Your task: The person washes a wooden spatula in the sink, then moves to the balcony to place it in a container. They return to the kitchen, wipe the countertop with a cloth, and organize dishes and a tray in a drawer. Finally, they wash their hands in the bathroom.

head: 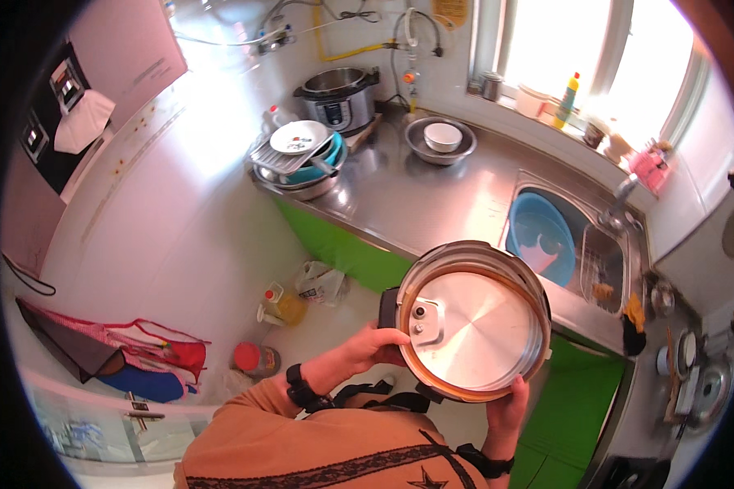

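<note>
A round metal pressure cooker lid (477, 333) is held up before me, its underside with the sealing ring and valve fitting facing me. My left hand (376, 345) grips its left side, thumb over the rim. Its lower right rim is in my right hand (506, 403), with the thumb laid over the edge. The fingers of both hands are partly hidden behind the lid. Beyond, at the back of the steel counter (397, 189), stands an electric pressure cooker (337, 113) without a lid on it.
In the sink at right sits a blue basin (541, 214) holding water and something pale. A steel bowl (413, 140) with a white bowl (443, 136) inside stands on the counter. Stacked dishes (300, 137) are near its left corner. An oil jug (290, 310) and a red-lidded jar (257, 359) stand on the floor.
</note>
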Motion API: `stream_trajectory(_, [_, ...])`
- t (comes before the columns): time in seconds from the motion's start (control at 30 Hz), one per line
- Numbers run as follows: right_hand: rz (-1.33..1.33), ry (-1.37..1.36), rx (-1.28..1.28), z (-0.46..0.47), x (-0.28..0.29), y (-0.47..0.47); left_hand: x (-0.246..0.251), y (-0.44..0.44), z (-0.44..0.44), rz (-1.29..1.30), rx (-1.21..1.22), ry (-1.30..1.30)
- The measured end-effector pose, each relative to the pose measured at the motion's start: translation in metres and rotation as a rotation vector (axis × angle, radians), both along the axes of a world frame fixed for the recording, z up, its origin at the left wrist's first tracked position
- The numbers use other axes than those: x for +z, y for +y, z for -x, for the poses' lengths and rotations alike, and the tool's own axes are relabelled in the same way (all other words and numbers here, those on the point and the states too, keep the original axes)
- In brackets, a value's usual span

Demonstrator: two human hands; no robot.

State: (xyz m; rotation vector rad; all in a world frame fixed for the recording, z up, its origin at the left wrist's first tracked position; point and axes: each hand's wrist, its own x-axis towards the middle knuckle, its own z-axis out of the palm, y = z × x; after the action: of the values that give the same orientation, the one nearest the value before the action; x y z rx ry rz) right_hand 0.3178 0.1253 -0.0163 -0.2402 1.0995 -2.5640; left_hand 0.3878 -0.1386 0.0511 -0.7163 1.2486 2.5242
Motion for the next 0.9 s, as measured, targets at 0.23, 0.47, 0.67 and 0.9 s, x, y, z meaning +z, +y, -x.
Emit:
stream_trajectory(0.23, [-0.031, 0.096, 0.298, 0.027, 0.029, -0.078, 0.029, -0.085, -0.019, -0.071, 0.281, 0.053])
stream_trajectory(0.47, [-0.21, 0.168, 0.319, 0.052, 0.046, -0.124, 0.097, -0.202, 0.007, 0.035, 0.502, 0.216])
stream_trajectory(0.67, [-0.327, 0.087, 0.323, 0.074, 0.029, -0.114, 0.139, -0.303, 0.081, 0.312, 0.77, 0.136])
stream_trajectory(0.9, [-0.403, 0.095, 0.346, 0.129, 0.027, -0.159, 0.152, -0.413, 0.173, 0.209, 0.88, 0.007])
